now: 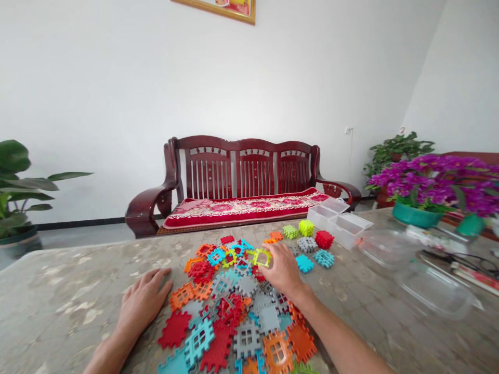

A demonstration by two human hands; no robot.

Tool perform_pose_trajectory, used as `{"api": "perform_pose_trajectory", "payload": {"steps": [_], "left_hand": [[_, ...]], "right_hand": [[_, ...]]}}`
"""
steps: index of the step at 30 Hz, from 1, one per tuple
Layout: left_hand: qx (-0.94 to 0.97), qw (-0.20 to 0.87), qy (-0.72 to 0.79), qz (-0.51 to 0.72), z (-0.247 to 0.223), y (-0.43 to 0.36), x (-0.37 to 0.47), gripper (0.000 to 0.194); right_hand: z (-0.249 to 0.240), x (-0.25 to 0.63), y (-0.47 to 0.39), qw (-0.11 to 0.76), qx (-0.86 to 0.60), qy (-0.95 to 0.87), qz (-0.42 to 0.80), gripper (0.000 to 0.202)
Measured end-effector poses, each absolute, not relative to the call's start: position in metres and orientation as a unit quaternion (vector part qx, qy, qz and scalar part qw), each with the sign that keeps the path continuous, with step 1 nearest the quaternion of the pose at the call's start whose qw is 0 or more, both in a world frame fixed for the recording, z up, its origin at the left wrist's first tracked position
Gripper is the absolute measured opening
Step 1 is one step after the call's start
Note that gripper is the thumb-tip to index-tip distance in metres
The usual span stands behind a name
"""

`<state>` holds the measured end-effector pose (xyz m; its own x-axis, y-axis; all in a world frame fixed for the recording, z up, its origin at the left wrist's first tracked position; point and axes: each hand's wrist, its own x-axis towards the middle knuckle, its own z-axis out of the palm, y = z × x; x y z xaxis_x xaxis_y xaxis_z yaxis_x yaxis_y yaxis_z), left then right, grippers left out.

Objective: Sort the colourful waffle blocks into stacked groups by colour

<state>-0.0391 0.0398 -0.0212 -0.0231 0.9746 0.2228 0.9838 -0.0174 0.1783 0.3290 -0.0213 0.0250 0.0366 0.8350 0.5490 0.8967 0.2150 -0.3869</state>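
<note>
A spread of toothed plastic tiles in red, blue, grey and orange lies on the patterned tabletop (78, 291). My right hand (284, 270) reaches over the far right part of the spread, its fingers pinched on a yellow-green tile (260, 257) with a window opening. Left of the spread, my left hand (144, 301) rests flat on the table with nothing in it. Beyond my right hand stand small groups of tiles sorted by colour: yellow-green (306, 227), grey (307, 244), red (324, 239) and blue (304, 264).
A clear divided box (345, 228) stands open behind the colour groups. Clear plastic lids (434, 291), a dark cable and purple flowers in a green pot (417, 214) are on the right. A wooden bench (144, 210) is behind the table.
</note>
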Motion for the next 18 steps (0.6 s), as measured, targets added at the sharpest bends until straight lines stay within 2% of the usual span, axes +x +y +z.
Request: {"api": "perform_pose_trajectory", "payload": {"steps": [9, 13, 18], "left_hand": [[-0.704, -0.001, -0.697, -0.135, -0.021, 0.043, -0.042, 0.054], [-0.701, 0.006, -0.699, -0.14, -0.025, 0.045, -0.044, 0.052], [-0.705, 0.005, -0.695, -0.137, -0.027, 0.046, -0.047, 0.052]], "right_hand": [[0.018, 0.381, 0.015, 0.465, -0.62, -0.632, 0.015, 0.048], [0.033, 0.43, 0.039, 0.433, -0.696, -0.573, -0.01, 0.053], [0.057, 0.488, 0.062, 0.337, -0.798, -0.498, -0.047, 0.057]]}}
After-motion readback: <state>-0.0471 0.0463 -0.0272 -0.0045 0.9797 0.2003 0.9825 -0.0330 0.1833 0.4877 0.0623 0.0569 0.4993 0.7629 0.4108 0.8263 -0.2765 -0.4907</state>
